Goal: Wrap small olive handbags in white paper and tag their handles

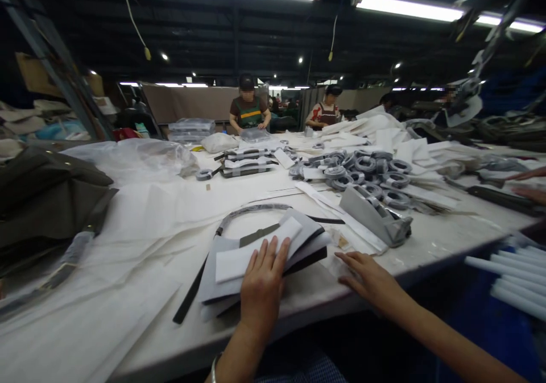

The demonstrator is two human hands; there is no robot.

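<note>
My left hand (263, 278) lies flat, fingers spread, on a white padding strip (232, 262). Beneath that strip is a flat grey bag (209, 280) with dark edges, near the front of the table. A wrapped handle (251, 208) arches behind the bag, and a dark strap (190, 298) sticks out to its left. To the right of the bag, my right hand (369, 280) hovers low by the table edge, thumb and fingers apart. Its fingertips are at a blurred bit of clear plastic (335, 266); whether they touch it I cannot tell.
Coiled grey straps (362, 170) heap beyond a grey pouch (371, 218). White sheets (140, 218) cover the left side, beside a dark bag (51, 195). White rolls (520, 275) stand at lower right. Two people work across the table; another person's hand (531, 192) shows at right.
</note>
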